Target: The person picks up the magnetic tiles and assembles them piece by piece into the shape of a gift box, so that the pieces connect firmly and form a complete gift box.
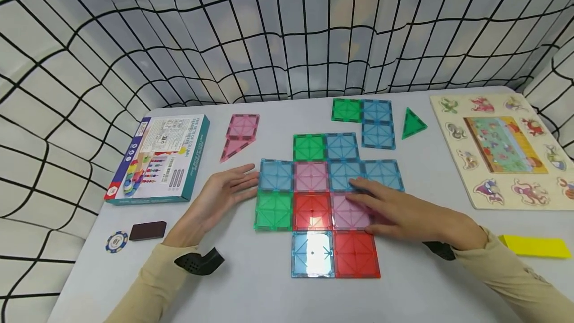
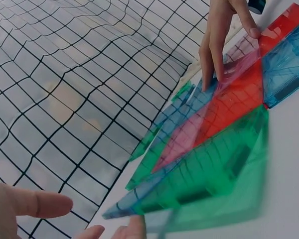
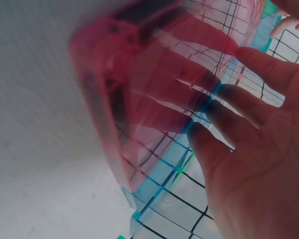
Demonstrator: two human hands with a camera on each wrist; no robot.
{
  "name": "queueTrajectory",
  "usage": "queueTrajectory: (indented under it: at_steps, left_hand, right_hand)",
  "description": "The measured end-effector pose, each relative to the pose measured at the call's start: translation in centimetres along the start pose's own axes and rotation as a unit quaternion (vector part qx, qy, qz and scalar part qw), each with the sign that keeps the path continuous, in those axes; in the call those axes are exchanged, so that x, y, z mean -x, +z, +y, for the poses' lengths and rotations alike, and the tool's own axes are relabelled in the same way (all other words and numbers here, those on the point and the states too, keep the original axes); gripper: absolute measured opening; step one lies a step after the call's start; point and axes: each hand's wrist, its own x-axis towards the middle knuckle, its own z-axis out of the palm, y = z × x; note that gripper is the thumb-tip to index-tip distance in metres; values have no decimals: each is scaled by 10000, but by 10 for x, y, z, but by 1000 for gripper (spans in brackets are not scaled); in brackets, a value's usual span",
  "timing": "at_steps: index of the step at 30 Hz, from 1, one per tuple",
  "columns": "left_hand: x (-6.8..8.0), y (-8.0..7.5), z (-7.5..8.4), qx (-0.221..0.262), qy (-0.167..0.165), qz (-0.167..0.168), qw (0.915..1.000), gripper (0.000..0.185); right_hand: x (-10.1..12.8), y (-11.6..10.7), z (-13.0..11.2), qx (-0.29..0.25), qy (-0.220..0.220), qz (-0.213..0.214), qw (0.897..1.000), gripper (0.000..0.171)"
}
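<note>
1. I saw the left hand (image 1: pixel 221 191) lying flat on the grey bench (image 1: pixel 251 288), its grip open with straight fingers, fingertips touching the left edge of the translucent blue square tile (image 1: pixel 276 175).
2. The right hand (image 1: pixel 399 211) rested palm down with fingers spread over the translucent pink square tile (image 1: pixel 347 213), holding nothing.
3. Both tiles belonged to the flat mat of coloured magnetic tiles (image 1: pixel 314 211) at the bench's middle.
4. A teal game box (image 1: pixel 157 158) sat to the left, a wooden animal puzzle board (image 1: pixel 502 146) to the right.
</note>
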Motion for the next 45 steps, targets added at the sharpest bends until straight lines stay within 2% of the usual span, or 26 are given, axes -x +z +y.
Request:
queueTrajectory:
  at_steps: [4, 7, 10, 14, 17, 23, 29, 35, 37, 42, 43, 45]
  left_hand:
    - [-5, 2, -3, -504, 14, 18, 9987, 51]
    - [-9, 6, -4, -1065, -58, -74, 9943, 49]
    - [-11, 11, -3, -1405, -93, -192, 9898, 50]
    - [-13, 17, -2, -1559, -42, -354, 9871, 52]
    - [-16, 21, -4, -1640, 17, -488, 9852, 52]
    - [-20, 31, -8, -1734, 133, -617, 9828, 52]
    - [-23, 36, -8, -1778, 151, -598, 9821, 53]
    - [-22, 34, -6, -1850, 93, -563, 9811, 53]
    - [-22, 34, -6, -1881, 73, -591, 9803, 54]
    - [-22, 34, -7, -1880, -10, -623, 9802, 58]
    - [-22, 33, -7, -1868, -19, -642, 9803, 58]
    - [-22, 33, -7, -1870, -41, -657, 9801, 58]
  right_hand:
    - [-2, 0, -1, 78, 115, -18, 9999, 69]
    - [-3, 2, -7, 220, 207, -62, 9995, 69]
    - [-4, 6, -20, 372, 137, -233, 9989, 71]
    - [-3, 16, -47, 699, -179, -521, 9960, 76]
    - [-6, 23, -62, 1181, -362, -566, 9907, 80]
    - [-14, 35, -74, 1644, -214, -623, 9842, 87]
    - [-18, 43, -80, 2186, -363, -309, 9746, 81]
    - [-21, 42, -81, 2860, -880, -40, 9542, 76]
    - [-22, 36, -81, 2833, -970, -66, 9541, 71]
    - [-24, 13, -81, 2090, -1166, 33, 9709, 45]
    - [-25, 9, -80, 1989, -1235, 99, 9722, 40]
    - [-26, 3, -78, 1984, -1484, 335, 9682, 30]
